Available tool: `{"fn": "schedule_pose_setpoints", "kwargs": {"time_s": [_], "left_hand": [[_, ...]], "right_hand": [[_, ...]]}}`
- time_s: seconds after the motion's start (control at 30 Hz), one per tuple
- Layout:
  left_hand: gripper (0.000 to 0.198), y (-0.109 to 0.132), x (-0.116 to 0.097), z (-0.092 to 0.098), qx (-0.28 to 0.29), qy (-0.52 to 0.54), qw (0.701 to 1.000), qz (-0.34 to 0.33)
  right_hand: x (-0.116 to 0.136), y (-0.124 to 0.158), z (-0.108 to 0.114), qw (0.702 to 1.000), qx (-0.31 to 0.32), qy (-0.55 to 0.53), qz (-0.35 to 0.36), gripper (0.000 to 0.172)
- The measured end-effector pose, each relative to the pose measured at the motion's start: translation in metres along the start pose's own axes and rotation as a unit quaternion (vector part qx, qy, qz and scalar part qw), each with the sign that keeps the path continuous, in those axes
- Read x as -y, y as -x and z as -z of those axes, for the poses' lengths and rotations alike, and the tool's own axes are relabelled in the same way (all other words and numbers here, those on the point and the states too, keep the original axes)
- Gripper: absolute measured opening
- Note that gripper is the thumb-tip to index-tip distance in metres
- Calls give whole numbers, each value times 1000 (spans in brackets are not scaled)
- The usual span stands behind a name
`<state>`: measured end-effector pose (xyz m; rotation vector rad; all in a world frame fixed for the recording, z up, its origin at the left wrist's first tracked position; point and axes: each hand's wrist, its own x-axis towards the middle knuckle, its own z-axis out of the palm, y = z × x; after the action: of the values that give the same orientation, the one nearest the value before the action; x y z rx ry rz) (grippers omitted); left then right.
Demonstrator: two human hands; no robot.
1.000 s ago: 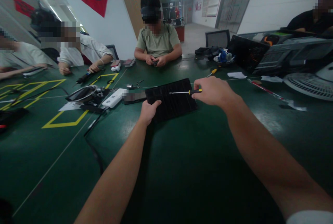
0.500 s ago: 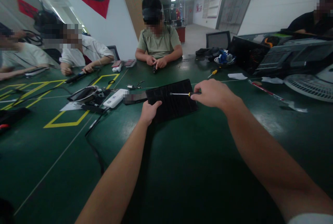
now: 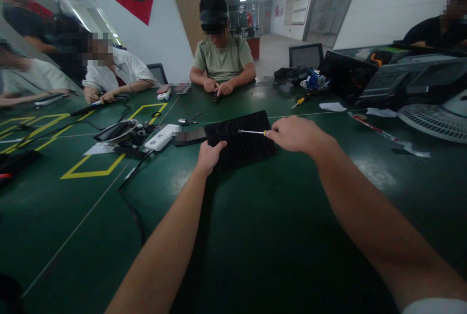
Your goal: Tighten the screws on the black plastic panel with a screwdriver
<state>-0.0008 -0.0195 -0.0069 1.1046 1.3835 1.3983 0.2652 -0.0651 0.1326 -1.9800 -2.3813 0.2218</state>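
Note:
A flat black panel [image 3: 245, 151] lies on the green table [image 3: 255, 236] in front of me. My left hand [image 3: 209, 156] grips the panel's near left corner, thumb on top. My right hand [image 3: 294, 134] is closed round a screwdriver [image 3: 252, 132] whose yellow and black handle is mostly hidden in the fist. Its metal shaft points left, with the tip over the panel's upper middle.
A white device [image 3: 161, 137], a dark phone [image 3: 189, 136], a round black object [image 3: 116, 130] and cables [image 3: 131, 207] lie left. Another yellow screwdriver [image 3: 298, 102] lies beyond. Black equipment [image 3: 408, 78] and a fan grille [image 3: 434, 120] fill the right. Other people sit across and at the left.
My right hand has slid down over the screwdriver handle and lowered slightly, so less handle shows. The left hand and panel have stayed put. People at the left have shifted.

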Motion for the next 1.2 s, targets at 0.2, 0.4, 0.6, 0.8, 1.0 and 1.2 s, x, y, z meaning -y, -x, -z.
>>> {"fn": "schedule_pose_setpoints", "kwargs": {"time_s": [0.2,0.4,0.6,0.8,1.0,1.2], "left_hand": [[38,2,-2,-2,-4,0,1000,-5],[38,2,-2,-1,-4,-11,1000,-7],[39,4,-4,-2,-8,-4,1000,-3],[37,2,-2,-1,-8,-17,1000,-10],[38,2,-2,-2,-3,-6,1000,-3],[40,3,-3,-2,-5,-3,1000,0]], "right_hand": [[0,-1,-3,1000,20,-1,-4,52],[-2,0,-5,999,-34,-8,13,33],[-2,1,-6,998,-54,-8,8,24],[1,3,-4,998,-58,-13,0,22],[2,4,-2,998,-56,-12,-8,27],[5,6,-1,998,-60,-2,-5,30]]}}
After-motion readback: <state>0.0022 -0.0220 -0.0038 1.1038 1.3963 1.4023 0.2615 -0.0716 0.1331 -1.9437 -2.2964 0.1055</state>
